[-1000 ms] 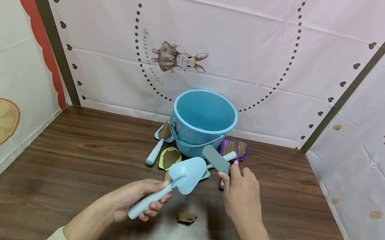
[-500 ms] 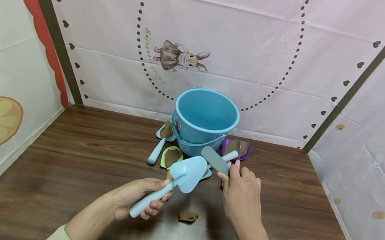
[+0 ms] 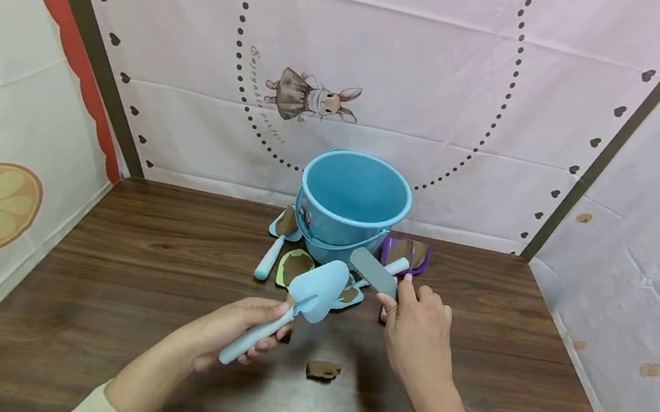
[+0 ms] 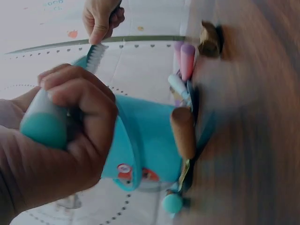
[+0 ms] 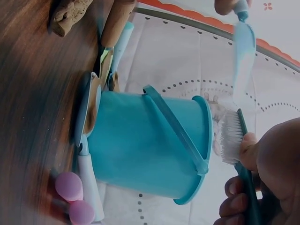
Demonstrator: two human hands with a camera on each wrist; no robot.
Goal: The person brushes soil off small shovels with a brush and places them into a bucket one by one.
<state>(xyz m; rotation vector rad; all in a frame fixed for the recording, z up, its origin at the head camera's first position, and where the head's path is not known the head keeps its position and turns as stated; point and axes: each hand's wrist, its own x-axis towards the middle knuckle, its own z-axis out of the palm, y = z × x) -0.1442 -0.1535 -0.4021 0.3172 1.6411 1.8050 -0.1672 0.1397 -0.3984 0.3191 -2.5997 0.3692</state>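
Observation:
My left hand [image 3: 243,331] grips the handle of a light blue hand trowel [image 3: 321,289], its blade pointing up and to the right above the table. My right hand [image 3: 420,331] holds a scrub brush [image 3: 373,270] by its dark green handle, thumb along it. White bristles [image 5: 230,136] show in the right wrist view, facing away from the palm. The brush and the trowel blade are held close together but apart, in front of a blue bucket [image 3: 335,233]. In the left wrist view, fingers curl round the trowel's pale handle [image 4: 44,117].
Round the bucket's base lie a blue trowel [image 3: 268,258], a green-edged trowel [image 3: 296,265], another blue trowel [image 3: 349,298] and purple shovels [image 3: 419,264], with brown patches on their blades. Pink handles [image 5: 69,186] stick out. A brown lump [image 3: 322,371] lies near the front.
My left hand has turned the trowel, and its blade has shifted slightly up and left. The right hand with the brush has barely moved.

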